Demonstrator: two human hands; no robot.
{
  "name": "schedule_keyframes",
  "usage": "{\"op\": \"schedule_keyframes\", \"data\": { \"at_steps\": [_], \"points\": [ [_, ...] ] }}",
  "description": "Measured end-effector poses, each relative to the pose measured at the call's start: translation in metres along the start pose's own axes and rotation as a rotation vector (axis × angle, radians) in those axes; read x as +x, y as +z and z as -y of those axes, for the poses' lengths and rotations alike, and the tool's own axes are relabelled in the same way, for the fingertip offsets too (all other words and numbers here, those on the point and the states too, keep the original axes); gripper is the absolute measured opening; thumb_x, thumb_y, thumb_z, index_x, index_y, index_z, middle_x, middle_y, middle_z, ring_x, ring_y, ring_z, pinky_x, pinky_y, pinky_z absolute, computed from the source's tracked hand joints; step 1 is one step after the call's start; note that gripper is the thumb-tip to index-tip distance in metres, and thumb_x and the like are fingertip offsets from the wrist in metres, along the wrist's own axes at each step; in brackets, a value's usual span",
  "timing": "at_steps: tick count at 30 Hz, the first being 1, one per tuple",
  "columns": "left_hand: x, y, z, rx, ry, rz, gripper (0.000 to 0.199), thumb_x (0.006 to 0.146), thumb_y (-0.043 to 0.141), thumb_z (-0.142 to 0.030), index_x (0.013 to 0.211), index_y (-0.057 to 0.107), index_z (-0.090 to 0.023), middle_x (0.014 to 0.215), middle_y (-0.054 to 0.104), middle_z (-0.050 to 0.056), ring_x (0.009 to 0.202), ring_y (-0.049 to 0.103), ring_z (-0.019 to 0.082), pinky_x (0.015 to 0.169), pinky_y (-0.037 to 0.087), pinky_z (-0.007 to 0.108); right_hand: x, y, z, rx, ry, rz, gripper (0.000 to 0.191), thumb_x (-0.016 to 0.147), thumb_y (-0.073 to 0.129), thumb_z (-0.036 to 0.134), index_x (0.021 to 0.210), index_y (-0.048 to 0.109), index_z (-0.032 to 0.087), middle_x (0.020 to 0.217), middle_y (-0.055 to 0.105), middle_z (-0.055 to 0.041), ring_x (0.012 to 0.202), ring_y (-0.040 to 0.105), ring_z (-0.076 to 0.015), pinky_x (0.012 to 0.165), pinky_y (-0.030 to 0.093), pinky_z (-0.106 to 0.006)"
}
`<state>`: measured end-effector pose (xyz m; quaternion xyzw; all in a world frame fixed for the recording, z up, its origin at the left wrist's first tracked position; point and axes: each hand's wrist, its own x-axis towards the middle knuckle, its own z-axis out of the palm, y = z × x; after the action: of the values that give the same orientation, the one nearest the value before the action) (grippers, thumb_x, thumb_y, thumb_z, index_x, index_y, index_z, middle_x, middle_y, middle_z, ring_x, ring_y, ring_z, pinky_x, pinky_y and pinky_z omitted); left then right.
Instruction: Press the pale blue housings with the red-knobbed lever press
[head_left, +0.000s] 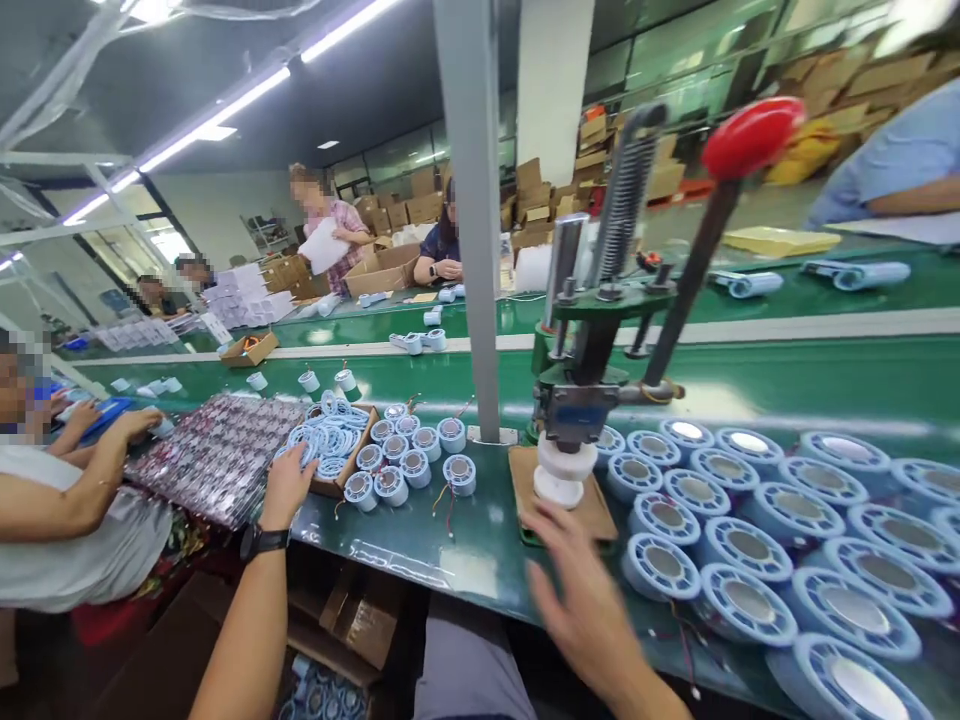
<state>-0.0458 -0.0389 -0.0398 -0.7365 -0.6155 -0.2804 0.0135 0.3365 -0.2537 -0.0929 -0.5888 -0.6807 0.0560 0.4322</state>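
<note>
My left hand (pixel 288 487), with a dark watch at its wrist, is at the left side of a cardboard box (pixel 365 440) heaped with light-blue plastic rings (pixel 334 432). Its fingers are bent and closed on a blue ring at the heap's edge, partly hidden by the hand. My right hand (pixel 574 570), slightly blurred, has its fingers apart and holds nothing. It is just in front of the white round fixture (pixel 559 487) of a hand press (pixel 581 400). A white upper die sits close above that fixture, and a red knob (pixel 754 138) tops the raised lever.
Several blue round motor housings (pixel 746 598) crowd the bench right of the press. More housings (pixel 415 467) stand between box and press. Sheets of silvery parts (pixel 225 450) lie left, beside a co-worker's arm (pixel 97 490). A grey post (pixel 476 220) rises behind the bench.
</note>
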Motion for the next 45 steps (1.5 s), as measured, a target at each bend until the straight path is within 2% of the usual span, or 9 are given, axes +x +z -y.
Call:
{"op": "schedule_keyframes", "data": {
  "at_steps": [5,8,17,24,31,35,38,41,45],
  "points": [
    [0.001,0.003,-0.004,0.042,0.051,-0.050,0.036,0.089,0.043,-0.034,0.109,0.062,-0.012,0.118,0.067,0.018,0.116,0.059,0.036,0.105,0.042,0.052,0.069,0.069,0.015,-0.145,0.109,0.216,0.061,0.088,0.060,0.017,0.146,0.045,0.019,0.155,0.024,-0.0202,0.144,0.029,-0.0391,0.111,0.041,-0.054],
    [-0.006,0.008,-0.013,0.034,0.103,-0.168,0.044,0.094,0.037,-0.038,0.121,0.060,-0.012,0.128,0.061,0.019,0.125,0.054,0.034,0.108,0.041,0.050,0.072,0.081,0.009,-0.149,0.115,0.259,0.053,0.089,0.060,0.019,0.141,0.051,0.020,0.154,0.030,-0.0171,0.141,0.035,-0.0374,0.109,0.045,-0.052],
    [0.011,0.025,-0.017,0.155,0.138,-0.163,0.043,0.097,0.037,-0.034,0.126,0.058,-0.011,0.126,0.059,0.020,0.121,0.055,0.033,0.103,0.045,0.050,-0.033,0.031,-0.018,-0.067,-0.106,0.130,0.042,0.093,0.043,0.013,0.130,0.058,0.024,0.151,0.036,-0.0104,0.135,0.045,-0.0232,0.104,0.052,-0.041],
    [0.028,0.026,-0.013,0.311,0.160,-0.040,0.044,0.095,0.044,-0.037,0.128,0.056,-0.011,0.113,0.061,0.018,0.105,0.056,0.031,0.095,0.047,0.047,-0.038,0.022,-0.025,-0.045,-0.142,0.074,0.041,0.094,0.044,0.015,0.129,0.060,0.027,0.148,0.041,-0.0100,0.131,0.050,-0.0218,0.099,0.055,-0.037],
    [0.038,0.004,-0.029,0.251,0.199,-0.038,0.063,0.096,0.034,-0.049,0.134,0.049,-0.002,0.103,0.058,0.019,0.103,0.053,0.036,0.090,0.046,0.060,-0.041,0.012,-0.027,-0.039,-0.205,0.135,0.043,0.091,0.045,0.012,0.129,0.060,0.024,0.147,0.041,-0.0127,0.134,0.045,-0.0235,0.104,0.052,-0.040],
    [-0.012,0.022,-0.084,0.045,0.393,0.028,0.053,0.101,0.022,-0.040,0.141,0.044,-0.014,0.124,0.057,0.015,0.115,0.054,0.028,0.101,0.047,0.049,-0.040,0.015,-0.026,0.022,-0.136,0.100,0.032,0.092,0.052,0.017,0.121,0.064,0.025,0.144,0.046,-0.0109,0.131,0.047,-0.0223,0.103,0.051,-0.040],
    [-0.077,0.059,-0.140,-0.242,0.695,0.390,0.049,0.096,0.041,-0.041,0.141,0.048,-0.024,0.125,0.059,0.011,0.115,0.056,0.026,0.098,0.050,0.045,-0.040,0.019,-0.025,0.072,-0.083,0.000,0.022,0.092,0.054,0.018,0.107,0.069,0.024,0.136,0.053,-0.0094,0.126,0.050,-0.0219,0.101,0.052,-0.042],
    [-0.120,0.090,-0.176,-0.250,0.659,0.542,0.062,0.089,0.060,-0.035,0.147,0.042,-0.024,0.132,0.057,0.012,0.119,0.052,0.029,0.101,0.047,0.049,-0.043,0.018,-0.024,0.096,-0.046,-0.066,0.020,0.092,0.054,0.016,0.103,0.069,0.023,0.133,0.056,-0.0094,0.122,0.052,-0.0213,0.098,0.053,-0.041],
    [-0.128,0.100,-0.177,-0.292,0.577,0.573,0.078,0.082,0.070,-0.032,0.151,0.035,-0.024,0.150,0.045,0.012,0.134,0.040,0.032,0.111,0.037,0.053,-0.051,0.013,-0.027,0.119,-0.027,-0.087,0.022,0.092,0.054,0.018,0.108,0.068,0.024,0.133,0.056,-0.0088,0.122,0.054,-0.0200,0.098,0.053,-0.038]
  ]
}}
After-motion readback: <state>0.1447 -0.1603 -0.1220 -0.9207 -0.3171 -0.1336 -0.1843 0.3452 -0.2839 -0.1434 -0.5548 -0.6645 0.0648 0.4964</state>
